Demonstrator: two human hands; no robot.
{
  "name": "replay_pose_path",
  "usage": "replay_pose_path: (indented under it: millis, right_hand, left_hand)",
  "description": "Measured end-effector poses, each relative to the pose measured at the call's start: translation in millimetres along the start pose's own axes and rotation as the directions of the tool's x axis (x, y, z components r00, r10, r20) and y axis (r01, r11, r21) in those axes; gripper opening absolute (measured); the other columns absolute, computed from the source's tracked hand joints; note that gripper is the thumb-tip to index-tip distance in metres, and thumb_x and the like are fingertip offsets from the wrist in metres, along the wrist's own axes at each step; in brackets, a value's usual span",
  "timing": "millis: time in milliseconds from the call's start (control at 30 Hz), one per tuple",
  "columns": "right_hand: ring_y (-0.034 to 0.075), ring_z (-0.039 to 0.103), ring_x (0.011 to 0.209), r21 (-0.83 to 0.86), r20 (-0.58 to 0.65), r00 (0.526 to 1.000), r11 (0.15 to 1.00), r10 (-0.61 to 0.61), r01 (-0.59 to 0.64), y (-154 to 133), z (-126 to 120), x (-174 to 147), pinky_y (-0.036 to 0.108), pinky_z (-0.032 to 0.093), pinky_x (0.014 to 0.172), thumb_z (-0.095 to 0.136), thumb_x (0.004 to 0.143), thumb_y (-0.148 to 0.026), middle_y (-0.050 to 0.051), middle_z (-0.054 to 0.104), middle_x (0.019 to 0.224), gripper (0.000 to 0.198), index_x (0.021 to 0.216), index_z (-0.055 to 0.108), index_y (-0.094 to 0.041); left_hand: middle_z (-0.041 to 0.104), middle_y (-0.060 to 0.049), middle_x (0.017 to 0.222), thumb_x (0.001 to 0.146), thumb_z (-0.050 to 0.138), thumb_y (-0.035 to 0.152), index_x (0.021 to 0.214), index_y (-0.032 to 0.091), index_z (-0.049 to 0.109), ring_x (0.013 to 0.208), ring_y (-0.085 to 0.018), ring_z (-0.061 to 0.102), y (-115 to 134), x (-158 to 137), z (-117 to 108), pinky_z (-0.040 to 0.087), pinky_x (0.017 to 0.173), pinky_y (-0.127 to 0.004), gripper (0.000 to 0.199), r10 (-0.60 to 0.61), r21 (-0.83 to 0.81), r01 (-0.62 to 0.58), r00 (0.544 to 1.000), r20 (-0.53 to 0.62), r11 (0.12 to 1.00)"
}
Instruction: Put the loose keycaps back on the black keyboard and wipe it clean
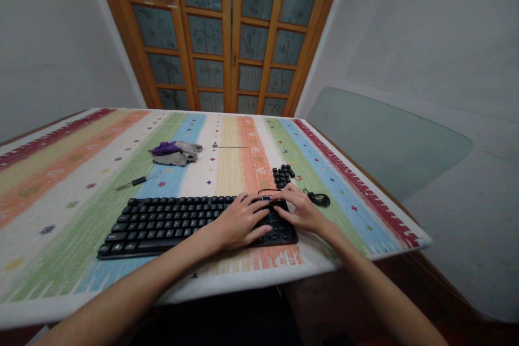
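Observation:
A black keyboard (162, 224) lies on the striped tablecloth. Its right-hand section has bare key switches with the keycaps off. My left hand (243, 220) rests over that section, palm down, fingers stretched out and spread. At the keyboard's top right corner is my right hand (302, 211), its fingertips touching the keyboard close to my left fingertips, thumb and fingers apart. Between the two hands a small dark blue strip with a pale edge (266, 198) shows. Loose black keycaps (283, 174) are heaped just behind the corner. Both palms hide part of the keys beneath.
To the right is a coiled black cable (318, 198). A grey and purple cloth (176, 152) lies farther back, with a thin metal rod (230, 146) beside it. A dark-handled wire tool (138, 181) lies at left. The tablecloth (332, 251) covers the table to its front edge.

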State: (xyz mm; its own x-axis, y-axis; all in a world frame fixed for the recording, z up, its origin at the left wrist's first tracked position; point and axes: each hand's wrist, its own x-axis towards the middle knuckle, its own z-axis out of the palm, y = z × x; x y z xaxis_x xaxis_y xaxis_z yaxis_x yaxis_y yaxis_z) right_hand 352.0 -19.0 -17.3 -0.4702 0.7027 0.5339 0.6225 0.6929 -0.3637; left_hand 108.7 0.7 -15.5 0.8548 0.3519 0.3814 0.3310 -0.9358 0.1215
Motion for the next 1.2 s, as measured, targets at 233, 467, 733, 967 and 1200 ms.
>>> replay_pose_path:
  millis: [233,467,733,967,1200]
  right_hand:
    - [0.023,0.059,0.087,-0.039,0.005,0.999,0.999,-0.035,0.035,-0.4,-1.7,0.0,0.039,0.055,0.08,0.058,0.094,-0.016,0.007,0.073,0.097,0.023,0.113,0.068,-0.022]
    - [0.022,0.06,0.088,-0.035,0.018,1.0,0.999,-0.018,0.019,-1.8,-1.1,-0.6,0.039,0.056,0.082,0.056,0.096,-0.016,0.007,0.072,0.098,0.023,0.114,0.068,-0.022]
    - [0.023,0.06,0.09,-0.019,-0.005,1.0,1.0,-0.004,0.004,-0.3,-0.6,-3.0,0.041,0.055,0.081,0.056,0.096,-0.019,0.007,0.073,0.099,0.023,0.116,0.068,-0.023]
    - [0.022,0.06,0.09,-0.013,-0.021,0.999,0.999,0.03,-0.03,-1.1,1.6,-5.3,0.039,0.055,0.082,0.058,0.097,-0.018,0.006,0.071,0.096,0.02,0.112,0.068,-0.024]
    - [0.022,0.06,0.091,-0.015,-0.012,0.998,0.998,0.058,-0.059,-6.9,1.7,-3.9,0.04,0.055,0.084,0.057,0.096,-0.017,0.007,0.07,0.097,0.02,0.111,0.069,-0.024]
  left_hand:
    - [0.058,-0.012,0.144,0.105,0.045,0.045,0.129,0.017,0.061,0.139,-0.03,0.044,0.6,3.9,3.1,0.036,0.111,-0.049,0.04,0.022,0.022,-0.023,0.999,0.03,0.999]
    - [0.06,-0.011,0.142,0.105,0.045,0.045,0.127,0.016,0.062,0.135,-0.031,0.048,-0.5,4.7,5.0,0.037,0.11,-0.05,0.04,0.025,0.028,-0.025,0.999,0.029,0.999]
    - [0.055,-0.014,0.147,0.105,0.044,0.045,0.13,0.015,0.061,0.141,-0.032,0.043,-1.2,4.2,7.0,0.035,0.112,-0.052,0.042,0.028,0.032,-0.03,0.999,0.047,0.999]
    - [0.056,-0.013,0.146,0.105,0.044,0.046,0.123,0.017,0.066,0.136,-0.033,0.047,-1.2,5.5,6.3,0.038,0.109,-0.051,0.041,0.032,0.04,-0.033,0.999,0.038,0.999]
    - [0.06,-0.013,0.141,0.105,0.043,0.046,0.125,0.015,0.064,0.138,-0.032,0.046,1.1,5.8,6.4,0.036,0.111,-0.052,0.042,0.025,0.026,-0.026,0.999,0.038,0.999]
